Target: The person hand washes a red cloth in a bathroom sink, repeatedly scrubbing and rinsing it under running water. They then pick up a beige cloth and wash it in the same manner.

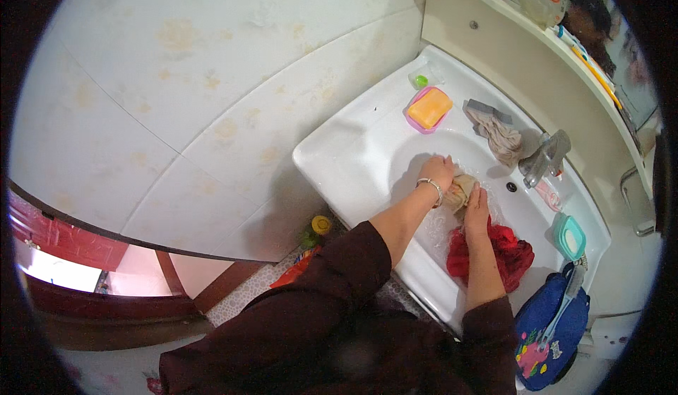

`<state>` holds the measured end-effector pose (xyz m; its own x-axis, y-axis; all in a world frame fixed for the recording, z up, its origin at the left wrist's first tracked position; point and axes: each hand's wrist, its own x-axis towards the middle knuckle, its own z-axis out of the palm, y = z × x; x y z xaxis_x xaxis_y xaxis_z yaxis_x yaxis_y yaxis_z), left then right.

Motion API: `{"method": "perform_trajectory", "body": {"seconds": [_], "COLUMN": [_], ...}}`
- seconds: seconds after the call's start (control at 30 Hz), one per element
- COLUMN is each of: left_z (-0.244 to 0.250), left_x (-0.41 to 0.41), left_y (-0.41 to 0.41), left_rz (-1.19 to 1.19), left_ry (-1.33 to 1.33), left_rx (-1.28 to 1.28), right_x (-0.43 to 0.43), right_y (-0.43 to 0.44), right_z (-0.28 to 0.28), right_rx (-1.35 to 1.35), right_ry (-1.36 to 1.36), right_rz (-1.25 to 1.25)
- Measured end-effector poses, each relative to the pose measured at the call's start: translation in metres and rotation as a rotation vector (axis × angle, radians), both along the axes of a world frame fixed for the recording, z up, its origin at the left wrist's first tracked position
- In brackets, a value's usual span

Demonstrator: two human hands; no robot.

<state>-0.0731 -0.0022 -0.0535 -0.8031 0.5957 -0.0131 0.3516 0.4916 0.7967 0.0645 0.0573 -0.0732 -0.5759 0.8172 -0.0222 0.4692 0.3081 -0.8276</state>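
Observation:
Over the basin of a white ceramic sink [339, 156], my left hand [438, 172], with a bracelet at its wrist, grips a wet beige cloth [460, 194]. My right hand [477, 209] lies against the cloth's other side, its fingers fairly straight; whether it also grips the cloth is unclear. Sudsy water surrounds both hands. A red cloth [503, 254] lies bunched in the basin, partly behind my right forearm. A grey-and-beige sock [495, 133] rests on the sink's back rim, beside the metal faucet [548, 156].
An orange soap bar [430, 108] sits in a pink dish at the sink's left corner. A teal soap dish [570, 238] is at the right. A blue bag [551, 326] with a long-handled brush [564, 305] over it hangs by the right edge. A shelf [582, 61] holds a mug and toothbrushes.

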Motion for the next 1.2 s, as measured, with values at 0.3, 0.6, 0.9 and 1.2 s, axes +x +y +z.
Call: {"method": "perform_trajectory", "body": {"seconds": [0.3, 0.6, 0.9, 1.2], "left_z": [0.069, 0.041, -0.022, -0.026], "left_x": [0.027, 0.028, 0.016, -0.003], "left_y": [-0.027, -0.019, -0.021, -0.014], "left_rz": [-0.061, -0.211, -0.436, -0.367], "left_ry": [-0.031, -0.371, 0.016, -0.654], "left_rx": [0.245, 0.362, -0.280, -0.091], "right_x": [0.076, 0.024, 0.017, -0.009], "right_y": [0.026, -0.016, 0.017, -0.043], "right_z": [-0.003, 0.054, -0.020, 0.038], "right_rx": [0.270, -0.700, -0.083, -0.704], "right_ry": [-0.990, 0.388, -0.160, 0.286], "right_rz": [0.476, 0.243, 0.012, 0.047]}}
